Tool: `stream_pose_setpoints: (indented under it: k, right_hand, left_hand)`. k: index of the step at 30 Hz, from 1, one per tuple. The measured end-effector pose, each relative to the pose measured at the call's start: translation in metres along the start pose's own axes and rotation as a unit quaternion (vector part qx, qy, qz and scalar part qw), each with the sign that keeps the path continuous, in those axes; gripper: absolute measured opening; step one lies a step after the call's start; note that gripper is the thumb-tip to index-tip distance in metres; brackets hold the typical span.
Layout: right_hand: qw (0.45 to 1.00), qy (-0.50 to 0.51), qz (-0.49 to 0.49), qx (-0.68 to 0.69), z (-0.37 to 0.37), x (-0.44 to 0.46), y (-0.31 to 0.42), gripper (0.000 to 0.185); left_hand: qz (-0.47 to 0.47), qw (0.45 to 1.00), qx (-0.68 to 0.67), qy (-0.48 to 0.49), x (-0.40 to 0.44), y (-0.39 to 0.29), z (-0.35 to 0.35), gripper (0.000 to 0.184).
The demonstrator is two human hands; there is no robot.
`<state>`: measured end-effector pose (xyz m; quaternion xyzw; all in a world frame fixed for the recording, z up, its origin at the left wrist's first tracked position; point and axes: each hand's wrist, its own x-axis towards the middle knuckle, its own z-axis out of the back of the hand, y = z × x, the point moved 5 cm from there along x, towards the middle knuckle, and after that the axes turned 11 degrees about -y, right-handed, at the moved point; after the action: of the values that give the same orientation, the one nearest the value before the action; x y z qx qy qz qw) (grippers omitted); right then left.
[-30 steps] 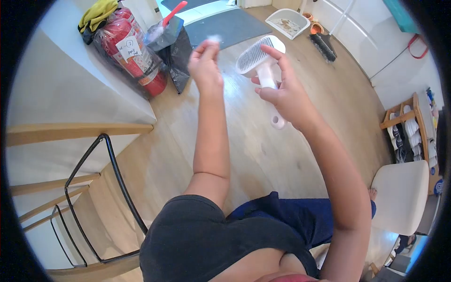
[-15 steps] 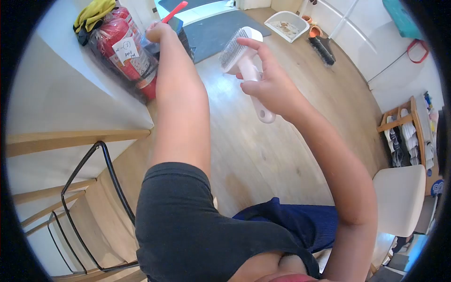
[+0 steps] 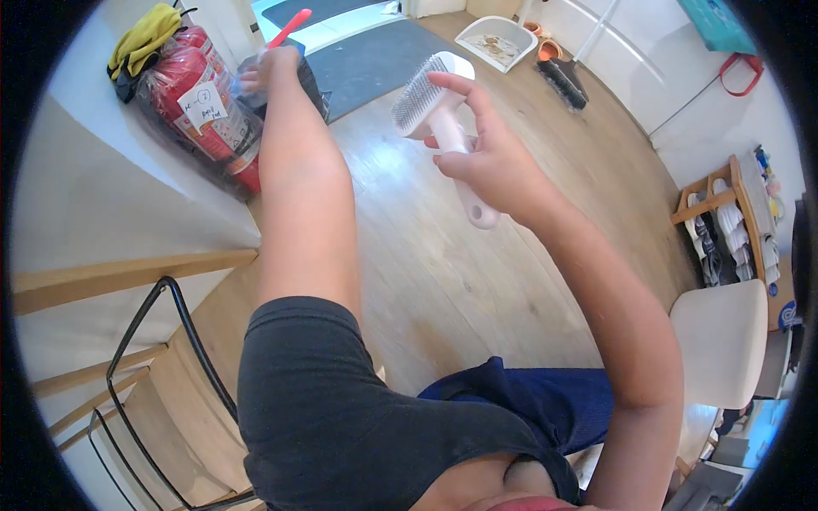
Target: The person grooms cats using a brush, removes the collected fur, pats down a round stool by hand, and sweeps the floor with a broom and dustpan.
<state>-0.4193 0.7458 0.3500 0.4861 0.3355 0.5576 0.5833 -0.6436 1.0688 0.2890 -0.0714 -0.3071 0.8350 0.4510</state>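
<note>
My right hand point(image 3: 486, 145) is wrapped round the handle of a white slicker brush point(image 3: 445, 119), its index finger lying along the back of the brush head. The fine metal bristles face left. My left hand point(image 3: 271, 70) reaches out to the far left, over a bin with a dark bag point(image 3: 308, 83), beside a red-handled tool point(image 3: 290, 27). Its fingers point down to the left and are partly blurred; I cannot make out anything in them.
Red fire extinguishers point(image 3: 200, 106) in plastic stand at the left wall. A dustpan point(image 3: 498, 43) and a broom point(image 3: 564, 81) lie at the back. At right are a shoe rack point(image 3: 711, 204) and a pale stool point(image 3: 720, 341). A black rail point(image 3: 196, 341) is at lower left.
My left hand has moved left and away to the bin; the white tuft it pinched earlier is out of sight. The brush has shifted left and turned in my right hand's hold.
</note>
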Motion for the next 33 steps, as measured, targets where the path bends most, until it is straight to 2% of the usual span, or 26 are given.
stream_pose_setpoints:
  k: [1,3,7,9,10,12,13,15,16,18,19,20,21,23,24,25,27,28,29,30,32,33]
  right_hand:
    - [1.000,-0.003,-0.001,-0.005,0.001,-0.001,0.000,0.074]
    - [1.000,-0.005,-0.004,0.013,0.006,-0.004,0.001,0.073]
    - [0.999,-0.013,-0.013,0.030,0.012,-0.009,-0.004,0.074]
    - [0.999,-0.017,-0.014,0.023,0.016,-0.012,-0.004,0.073]
    - [1.000,-0.019,-0.016,0.017,0.017,-0.014,-0.004,0.073]
    - [0.999,-0.022,-0.019,0.020,0.019,-0.017,-0.005,0.073]
    - [0.999,-0.024,-0.021,0.023,0.021,-0.017,-0.005,0.073]
    - [0.999,-0.024,-0.024,0.033,0.023,-0.019,-0.006,0.074]
    - [0.998,-0.023,-0.027,0.042,0.025,-0.020,-0.007,0.074]
    - [0.998,-0.030,-0.042,0.042,0.029,-0.022,-0.009,0.075]
    - [0.997,-0.035,-0.054,0.044,0.030,-0.023,-0.009,0.076]
    - [0.997,-0.036,-0.052,0.044,0.033,-0.024,-0.009,0.076]
    - [0.997,-0.041,-0.048,0.046,0.037,-0.026,-0.010,0.076]
    - [0.996,-0.057,-0.044,0.046,0.046,-0.032,-0.010,0.077]
    - [0.996,-0.071,-0.031,0.046,0.052,-0.037,-0.009,0.078]
    - [0.995,-0.091,-0.019,0.045,0.062,-0.043,-0.009,0.079]
    - [0.990,-0.135,0.000,0.048,0.082,-0.054,-0.019,0.080]
    - [0.985,-0.163,0.020,0.051,0.096,-0.064,-0.024,0.082]
    - [0.986,-0.168,-0.001,0.009,0.112,-0.076,-0.024,0.086]
    - [0.975,-0.203,0.054,-0.076,0.130,-0.085,-0.031,0.088]
    - [0.931,-0.281,0.109,-0.206,0.169,-0.111,-0.050,0.085]
    - [0.906,-0.320,0.119,-0.250,0.195,-0.130,-0.056,0.081]
  left_hand:
    - [0.000,1.000,0.000,0.002,0.004,0.006,-0.011,0.059]
    - [0.021,0.973,-0.060,-0.223,0.001,0.015,-0.007,0.063]
    - [0.064,0.965,-0.154,-0.202,-0.010,0.028,0.000,0.062]
    - [0.002,0.973,-0.225,-0.053,-0.018,0.025,-0.001,0.058]
    - [0.001,0.972,-0.228,-0.052,-0.022,0.025,0.000,0.058]
    - [-0.044,0.978,-0.114,-0.172,-0.031,0.027,0.007,0.052]
    - [-0.045,0.977,-0.116,-0.171,-0.027,0.026,-0.004,0.052]
    - [-0.079,0.944,-0.044,-0.317,-0.027,0.020,0.003,0.051]
    - [-0.079,0.944,-0.046,-0.316,-0.031,0.014,0.003,0.051]
    - [-0.119,0.889,-0.076,-0.436,-0.060,-0.003,0.013,0.046]
    - [-0.119,0.888,-0.077,-0.437,-0.072,-0.007,0.014,0.046]
    - [-0.150,0.875,-0.238,-0.394,-0.084,-0.010,0.012,0.045]
    - [-0.178,0.836,-0.394,-0.338,-0.101,-0.015,0.011,0.045]
    - [-0.075,0.838,-0.520,-0.148,-0.161,-0.019,0.002,0.041]
    - [-0.026,0.777,-0.628,-0.039,-0.199,-0.020,-0.004,0.033]
    - [0.025,0.694,-0.715,0.078,-0.241,-0.023,-0.011,0.027]
    - [0.140,0.616,-0.722,0.282,-0.329,-0.026,-0.024,0.023]
    - [0.134,0.613,-0.711,0.318,-0.362,-0.026,-0.027,0.023]
    - [0.188,0.524,-0.729,0.397,-0.400,-0.030,-0.031,0.025]
    - [0.245,0.430,-0.728,0.474,-0.441,-0.038,-0.034,0.026]
    - [0.232,0.486,-0.684,0.492,-0.483,-0.051,-0.020,0.031]
    - [0.186,0.463,-0.666,0.554,-0.508,-0.068,-0.015,0.034]
